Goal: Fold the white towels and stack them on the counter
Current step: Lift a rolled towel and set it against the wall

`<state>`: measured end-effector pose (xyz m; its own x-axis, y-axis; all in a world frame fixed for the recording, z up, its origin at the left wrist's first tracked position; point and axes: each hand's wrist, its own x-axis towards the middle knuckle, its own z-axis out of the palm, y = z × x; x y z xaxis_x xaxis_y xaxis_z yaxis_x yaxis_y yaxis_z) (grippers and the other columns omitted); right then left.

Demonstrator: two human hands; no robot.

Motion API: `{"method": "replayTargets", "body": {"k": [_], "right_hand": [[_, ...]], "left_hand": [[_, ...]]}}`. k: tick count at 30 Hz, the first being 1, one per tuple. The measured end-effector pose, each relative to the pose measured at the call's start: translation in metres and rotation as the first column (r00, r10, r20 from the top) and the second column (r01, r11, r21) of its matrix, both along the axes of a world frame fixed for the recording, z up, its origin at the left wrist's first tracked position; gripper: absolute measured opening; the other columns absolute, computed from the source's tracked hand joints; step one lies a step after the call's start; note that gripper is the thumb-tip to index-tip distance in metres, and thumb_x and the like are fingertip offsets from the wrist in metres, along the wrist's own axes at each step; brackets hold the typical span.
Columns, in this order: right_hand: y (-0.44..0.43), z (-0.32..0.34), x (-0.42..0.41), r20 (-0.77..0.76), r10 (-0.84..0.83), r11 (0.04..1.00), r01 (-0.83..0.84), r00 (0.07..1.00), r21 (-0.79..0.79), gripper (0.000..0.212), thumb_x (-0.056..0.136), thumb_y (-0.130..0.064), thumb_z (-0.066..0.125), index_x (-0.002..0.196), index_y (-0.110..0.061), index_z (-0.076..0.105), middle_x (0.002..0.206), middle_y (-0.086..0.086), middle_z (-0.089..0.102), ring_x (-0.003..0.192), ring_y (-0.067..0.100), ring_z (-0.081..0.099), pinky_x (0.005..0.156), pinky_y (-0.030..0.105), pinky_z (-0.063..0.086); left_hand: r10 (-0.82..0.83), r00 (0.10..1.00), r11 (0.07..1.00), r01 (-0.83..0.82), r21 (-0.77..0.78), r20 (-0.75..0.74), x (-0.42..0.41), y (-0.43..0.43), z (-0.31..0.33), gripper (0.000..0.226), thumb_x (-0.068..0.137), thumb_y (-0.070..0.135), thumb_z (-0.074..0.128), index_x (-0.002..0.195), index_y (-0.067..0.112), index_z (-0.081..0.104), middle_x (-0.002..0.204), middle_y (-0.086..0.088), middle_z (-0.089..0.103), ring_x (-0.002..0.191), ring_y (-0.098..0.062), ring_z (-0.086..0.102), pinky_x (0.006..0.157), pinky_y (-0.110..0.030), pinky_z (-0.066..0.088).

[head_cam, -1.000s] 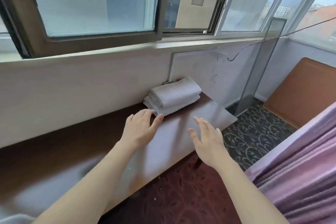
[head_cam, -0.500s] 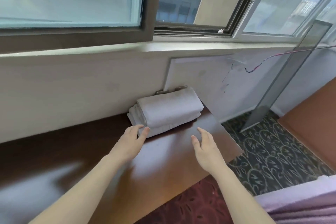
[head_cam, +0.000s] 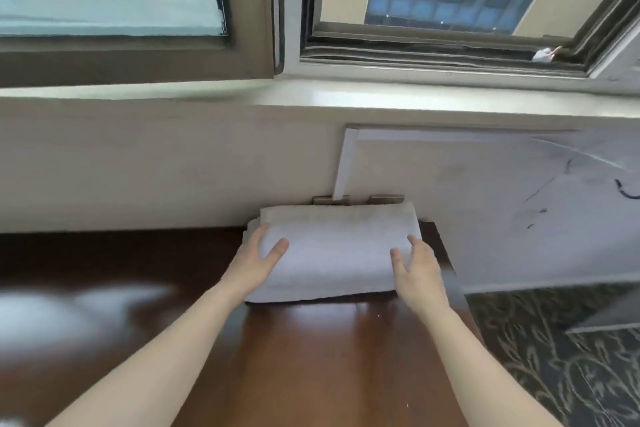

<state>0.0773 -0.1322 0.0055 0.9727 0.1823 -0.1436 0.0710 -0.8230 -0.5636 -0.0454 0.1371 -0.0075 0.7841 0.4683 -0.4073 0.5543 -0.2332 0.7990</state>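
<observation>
**Both hands just landed on the towel stack**

A second ago your hands were hovering over the counter [head_cam: 311, 357], short of the towels. Half a second ago the left fingertips were just reaching the near left corner and the right one was apart from it. Now you've got contact on both ends.

Your left hand [head_cam: 258, 262] is spread flat on the left end of the folded white towels [head_cam: 337, 246], thumb lying on top and fingers running along the edge. Your right hand [head_cam: 419, 270] sits at the right end, fingers apart and loosely bent against the cloth. Neither looks like a real clamp or pinch to me, more like resting and bracketing the pile.

The towels sit just above the middle of the frame, at the back of the counter and up against the wall [head_cam: 138, 166], under the white panel [head_cam: 450, 184]. You can see extra layers poking out at the pile's upper left corner, so it reads as more than one towel, already folded and stacked.

My read is that folding is basically done for these, and you're squaring up or patting down the pile, or about to lift it. No loose towels are in view, so I can't tell if more are waiting. Go easy with any push, since the top layer could slide off the one below.
</observation>
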Motion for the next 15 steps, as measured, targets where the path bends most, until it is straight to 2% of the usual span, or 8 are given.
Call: {"method": "replayTargets", "body": {"k": [3,6,8,11,15], "right_hand": [[-0.006,-0.009,0.04,-0.002,-0.008,1.0,0.008,1.0,0.007,0.056,0.099,-0.035,0.049,0.145,-0.004,0.039,0.145,0.017,0.043,0.136,0.035,0.038,0.111,0.046,0.033],[-0.002,-0.017,0.063,-0.067,-0.037,0.997,0.041,0.997,0.066,0.067,0.092,-0.046,0.05,0.142,-0.003,0.04,0.141,0.02,0.046,0.129,0.04,0.044,0.106,0.05,0.039],[0.002,-0.021,0.074,-0.081,-0.024,0.995,0.031,0.996,0.095,0.072,0.09,-0.051,0.048,0.143,-0.003,0.037,0.144,0.021,0.043,0.13,0.04,0.044,0.105,0.05,0.04],[0.007,-0.028,0.086,-0.155,-0.039,0.993,0.055,0.987,0.101,0.069,0.098,-0.043,0.05,0.15,-0.005,0.025,0.149,0.02,0.037,0.13,0.04,0.045,0.104,0.047,0.04],[0.011,-0.038,0.098,-0.167,-0.053,0.997,0.06,0.984,0.038,0.072,0.098,-0.051,0.046,0.149,-0.007,0.021,0.143,0.021,0.046,0.121,0.043,0.053,0.095,0.047,0.044]], "left_hand": [[0.18,0.983,0.981,-0.182,-0.074,-0.037,0.014,-0.007,-0.006,0.08,0.084,0.073,0.053,0.151,0.042,0.022,0.154,0.004,0.037,0.136,-0.023,0.041,0.107,-0.051,0.043],[0.301,0.951,0.943,-0.309,-0.125,-0.072,0.021,-0.01,-0.01,0.084,0.083,0.073,0.055,0.151,0.035,0.023,0.149,0.005,0.043,0.131,-0.024,0.047,0.105,-0.05,0.044],[0.357,0.928,0.921,-0.368,-0.128,-0.102,0.026,-0.012,-0.013,0.087,0.084,0.073,0.055,0.153,0.03,0.022,0.152,0.006,0.039,0.134,-0.025,0.044,0.106,-0.05,0.042],[0.392,0.908,0.904,-0.41,-0.124,-0.145,0.035,-0.011,-0.021,0.093,0.08,0.075,0.057,0.152,0.025,0.026,0.151,0.004,0.04,0.133,-0.024,0.044,0.106,-0.045,0.041],[0.482,0.864,0.851,-0.501,-0.156,-0.145,0.048,-0.012,-0.028,0.108,0.068,0.081,0.065,0.15,0.019,0.031,0.146,0.001,0.046,0.129,-0.024,0.048,0.109,-0.044,0.041]]}}
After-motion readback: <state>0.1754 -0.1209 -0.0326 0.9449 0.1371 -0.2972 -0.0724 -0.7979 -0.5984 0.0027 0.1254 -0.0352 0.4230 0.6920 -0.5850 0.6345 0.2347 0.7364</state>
